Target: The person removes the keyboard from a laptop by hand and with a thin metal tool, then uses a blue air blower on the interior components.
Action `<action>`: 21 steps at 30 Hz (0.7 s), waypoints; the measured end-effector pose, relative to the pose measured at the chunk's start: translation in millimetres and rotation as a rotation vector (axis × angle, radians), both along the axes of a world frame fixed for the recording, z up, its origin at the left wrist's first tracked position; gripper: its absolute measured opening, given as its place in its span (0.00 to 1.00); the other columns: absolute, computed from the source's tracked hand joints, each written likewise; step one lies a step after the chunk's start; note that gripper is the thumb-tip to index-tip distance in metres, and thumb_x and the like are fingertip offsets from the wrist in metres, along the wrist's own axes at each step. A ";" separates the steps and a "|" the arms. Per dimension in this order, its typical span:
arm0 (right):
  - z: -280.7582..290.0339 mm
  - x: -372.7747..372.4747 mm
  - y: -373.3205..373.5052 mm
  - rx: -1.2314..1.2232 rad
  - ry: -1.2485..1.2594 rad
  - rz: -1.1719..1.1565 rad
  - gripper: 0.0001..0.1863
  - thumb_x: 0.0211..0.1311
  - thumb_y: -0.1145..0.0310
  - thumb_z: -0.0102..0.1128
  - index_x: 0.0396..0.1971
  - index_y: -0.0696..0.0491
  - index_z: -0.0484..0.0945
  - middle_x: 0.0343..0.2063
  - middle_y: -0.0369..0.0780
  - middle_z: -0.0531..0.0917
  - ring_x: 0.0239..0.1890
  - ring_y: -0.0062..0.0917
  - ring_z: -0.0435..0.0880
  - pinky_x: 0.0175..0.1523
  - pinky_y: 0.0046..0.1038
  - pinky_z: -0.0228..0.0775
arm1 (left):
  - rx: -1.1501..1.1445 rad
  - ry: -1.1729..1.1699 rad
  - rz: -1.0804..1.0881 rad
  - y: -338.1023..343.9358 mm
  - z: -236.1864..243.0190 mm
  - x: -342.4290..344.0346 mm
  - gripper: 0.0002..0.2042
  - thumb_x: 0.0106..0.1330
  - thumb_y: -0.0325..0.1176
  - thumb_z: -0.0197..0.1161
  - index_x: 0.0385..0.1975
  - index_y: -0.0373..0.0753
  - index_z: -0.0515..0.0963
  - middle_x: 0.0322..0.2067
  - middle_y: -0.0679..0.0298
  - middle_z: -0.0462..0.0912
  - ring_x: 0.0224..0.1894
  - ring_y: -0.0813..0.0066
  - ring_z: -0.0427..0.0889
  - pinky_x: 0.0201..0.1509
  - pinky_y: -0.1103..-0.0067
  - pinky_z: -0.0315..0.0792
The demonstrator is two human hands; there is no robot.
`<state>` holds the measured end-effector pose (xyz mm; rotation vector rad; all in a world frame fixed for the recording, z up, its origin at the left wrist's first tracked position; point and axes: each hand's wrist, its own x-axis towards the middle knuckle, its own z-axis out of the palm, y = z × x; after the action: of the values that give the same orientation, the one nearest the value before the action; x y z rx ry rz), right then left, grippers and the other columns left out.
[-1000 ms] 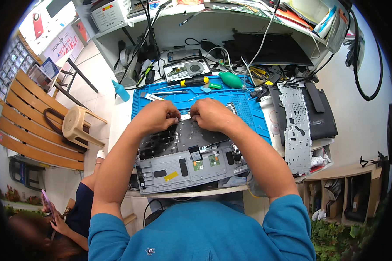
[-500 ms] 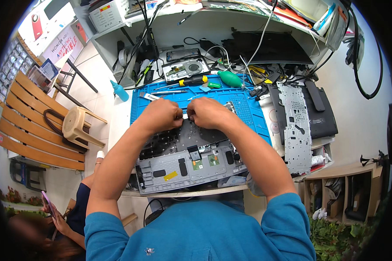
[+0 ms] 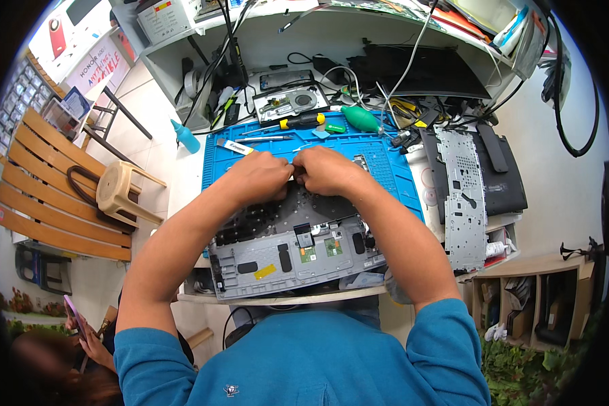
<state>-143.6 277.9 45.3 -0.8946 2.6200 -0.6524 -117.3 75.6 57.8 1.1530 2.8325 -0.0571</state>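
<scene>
A laptop top case lies underside up before me, its grey palm rest nearest and a black keyboard back behind it. Over the far edge of that black part, my left hand is closed with its fingers curled inward. My right hand is closed right beside it, thumb and fingers pinched. The fingertips of both almost meet. Whatever they pinch is hidden by the knuckles. Under the case's far part lies a blue repair mat.
A yellow-black screwdriver, a green air blower and a box cutter lie behind my hands. A perforated metal plate rests on a black laptop part to the right. A blue bottle stands left. A seated person holds a phone.
My left hand has shifted right, narrowing the gap to my right hand, and my left elbow has swung outward. My right hand has barely moved. The laptop case stays in place.
</scene>
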 end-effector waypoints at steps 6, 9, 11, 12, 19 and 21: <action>0.2 -3.1 0.4 -0.026 0.000 0.018 0.10 0.60 0.73 0.64 0.39 0.56 0.89 0.40 0.53 0.90 0.47 0.49 0.89 0.53 0.45 0.80 | -0.024 -0.047 0.072 2.8 0.8 -1.9 0.11 0.55 0.36 0.71 0.33 0.35 0.86 0.39 0.52 0.91 0.40 0.48 0.90 0.45 0.59 0.84; 2.9 -4.3 1.0 -0.004 -0.038 0.023 0.10 0.62 0.72 0.65 0.42 0.57 0.88 0.41 0.52 0.90 0.48 0.49 0.88 0.54 0.45 0.78 | -0.025 -0.050 0.086 4.7 1.1 -0.6 0.12 0.55 0.36 0.70 0.32 0.34 0.86 0.39 0.51 0.91 0.40 0.47 0.90 0.45 0.58 0.84; 1.0 -7.7 2.3 0.002 -0.075 0.016 0.11 0.62 0.71 0.66 0.42 0.56 0.88 0.40 0.52 0.90 0.48 0.49 0.88 0.53 0.45 0.78 | -0.037 -0.050 0.099 6.7 1.1 -0.3 0.12 0.55 0.37 0.70 0.33 0.35 0.86 0.38 0.52 0.90 0.41 0.48 0.90 0.47 0.59 0.84; 1.8 -8.3 1.7 0.007 -0.085 0.012 0.10 0.62 0.71 0.66 0.42 0.56 0.88 0.40 0.52 0.90 0.47 0.48 0.89 0.53 0.44 0.79 | -0.050 -0.051 0.112 7.3 0.8 -0.5 0.12 0.55 0.37 0.69 0.33 0.36 0.85 0.38 0.53 0.89 0.41 0.48 0.90 0.48 0.59 0.83; 5.7 -12.1 -1.6 0.041 -0.135 0.029 0.08 0.64 0.68 0.67 0.41 0.54 0.88 0.38 0.47 0.91 0.44 0.40 0.89 0.50 0.40 0.78 | 0.369 0.000 0.087 -37.9 7.6 -4.3 0.06 0.66 0.31 0.69 0.38 0.38 0.87 0.36 0.54 0.89 0.39 0.50 0.88 0.46 0.64 0.81; 6.7 -12.3 -3.1 0.060 -0.141 0.036 0.09 0.64 0.68 0.66 0.40 0.53 0.89 0.38 0.47 0.91 0.45 0.40 0.89 0.51 0.40 0.79 | 0.454 -0.053 0.200 -47.3 12.6 -0.1 0.05 0.66 0.31 0.70 0.37 0.38 0.87 0.36 0.55 0.89 0.39 0.51 0.88 0.45 0.65 0.81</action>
<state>-155.9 274.8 52.0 -0.8440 2.4798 -0.6019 -117.5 28.2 70.4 0.9001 2.9787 0.6484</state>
